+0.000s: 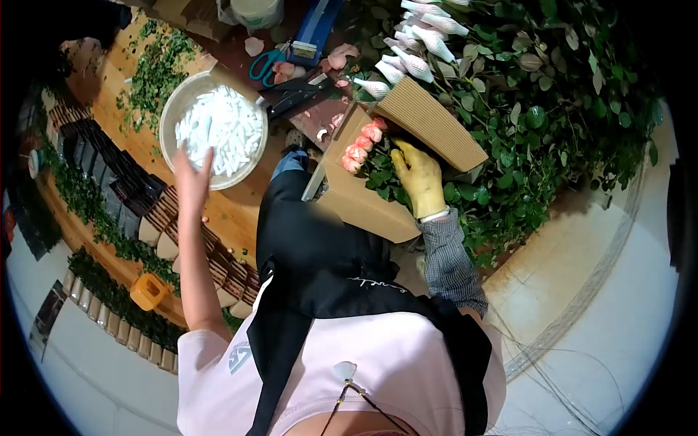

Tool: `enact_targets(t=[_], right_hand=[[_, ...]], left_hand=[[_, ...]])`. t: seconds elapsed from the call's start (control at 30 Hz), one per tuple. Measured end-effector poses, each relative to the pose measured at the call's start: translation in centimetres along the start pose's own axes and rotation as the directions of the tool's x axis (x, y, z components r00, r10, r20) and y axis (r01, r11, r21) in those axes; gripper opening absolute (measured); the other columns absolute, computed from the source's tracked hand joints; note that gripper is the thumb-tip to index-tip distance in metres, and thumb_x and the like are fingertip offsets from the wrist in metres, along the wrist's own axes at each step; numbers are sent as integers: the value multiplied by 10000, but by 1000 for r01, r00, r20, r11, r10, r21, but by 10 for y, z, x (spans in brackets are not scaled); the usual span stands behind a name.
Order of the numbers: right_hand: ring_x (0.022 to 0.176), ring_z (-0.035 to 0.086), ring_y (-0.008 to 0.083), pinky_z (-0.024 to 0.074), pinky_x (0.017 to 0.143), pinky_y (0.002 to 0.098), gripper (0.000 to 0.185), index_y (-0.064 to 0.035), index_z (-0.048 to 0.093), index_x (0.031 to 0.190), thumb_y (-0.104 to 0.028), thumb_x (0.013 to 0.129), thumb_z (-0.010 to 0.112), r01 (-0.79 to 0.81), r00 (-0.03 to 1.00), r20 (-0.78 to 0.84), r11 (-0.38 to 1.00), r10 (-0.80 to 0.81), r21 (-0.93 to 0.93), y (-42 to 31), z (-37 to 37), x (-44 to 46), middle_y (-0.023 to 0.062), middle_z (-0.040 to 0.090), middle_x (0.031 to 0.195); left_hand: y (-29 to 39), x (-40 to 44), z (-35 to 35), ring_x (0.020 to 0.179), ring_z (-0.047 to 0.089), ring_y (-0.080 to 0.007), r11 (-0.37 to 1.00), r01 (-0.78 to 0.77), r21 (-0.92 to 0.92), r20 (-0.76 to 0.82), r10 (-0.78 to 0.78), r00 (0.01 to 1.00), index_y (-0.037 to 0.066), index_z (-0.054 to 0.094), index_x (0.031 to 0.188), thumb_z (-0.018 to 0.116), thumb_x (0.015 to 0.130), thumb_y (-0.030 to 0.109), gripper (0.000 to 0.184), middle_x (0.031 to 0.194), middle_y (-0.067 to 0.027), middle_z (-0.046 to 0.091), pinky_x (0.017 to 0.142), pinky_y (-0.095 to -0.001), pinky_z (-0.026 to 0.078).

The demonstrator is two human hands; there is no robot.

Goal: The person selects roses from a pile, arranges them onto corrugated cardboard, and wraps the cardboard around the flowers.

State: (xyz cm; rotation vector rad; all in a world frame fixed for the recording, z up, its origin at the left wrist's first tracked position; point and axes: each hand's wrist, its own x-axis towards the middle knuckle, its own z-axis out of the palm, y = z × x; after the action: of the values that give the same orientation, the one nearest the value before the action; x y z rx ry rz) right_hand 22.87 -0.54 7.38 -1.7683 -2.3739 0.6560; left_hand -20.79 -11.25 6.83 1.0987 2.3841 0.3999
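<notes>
My bare left hand [192,176] reaches over the near rim of a round pale bowl [166,120]. Its fingers are apart, and I see nothing held in them. Small white tube-shaped pieces [231,127] fill the bowl. On my right hand [420,176] is a yellow glove, with a checked sleeve below it. This hand is inside an open cardboard box [371,206], against green leaves, with its fingers slightly bent and apart. Pink roses [362,147] lie in a row in the box, left of the glove. Part of the fingertips is hidden among the leaves.
Roses wrapped in white netting [429,40] lie behind the box, beside a large heap of leafy stems [545,109]. Teal scissors [267,67], a dark clamp-like tool [298,96] and loose petals lie at the back. A yellow plastic container [149,291] stands at left.
</notes>
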Motion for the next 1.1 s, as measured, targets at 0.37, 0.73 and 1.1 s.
enact_targets(t=[0.37, 0.73, 1.1], right_hand=[[737, 683, 335, 539, 626, 459, 266, -87, 669, 971, -340, 909, 619, 128, 955, 293, 951, -43, -280, -23, 11, 20, 142, 699, 812], [688, 669, 324, 523, 575, 421, 257, -90, 558, 997, -275, 855, 665, 322, 861, 455, 937, -228, -138, -23, 17, 29, 115, 665, 777], [677, 666, 305, 517, 573, 404, 313, -70, 551, 979, -288, 809, 698, 313, 873, 431, 940, -229, -135, -45, 13, 22, 109, 657, 771]], left_hand=[[254, -134, 159, 1228, 543, -501, 593, -728, 344, 710, 344, 615, -76, 624, 1262, 516, 939, 202, 440, 1395, -371, 484, 958, -489, 495], [253, -123, 147, 1268, 503, -494, 673, -697, 248, 846, 200, 494, -92, 562, 1336, 495, 950, 219, 501, 1435, -395, 420, 1013, -532, 411], [245, -129, 151, 1244, 490, -508, 649, -713, 266, 772, 299, 560, -8, 685, 1229, 519, 907, 258, 450, 1459, -387, 401, 1001, -496, 422]])
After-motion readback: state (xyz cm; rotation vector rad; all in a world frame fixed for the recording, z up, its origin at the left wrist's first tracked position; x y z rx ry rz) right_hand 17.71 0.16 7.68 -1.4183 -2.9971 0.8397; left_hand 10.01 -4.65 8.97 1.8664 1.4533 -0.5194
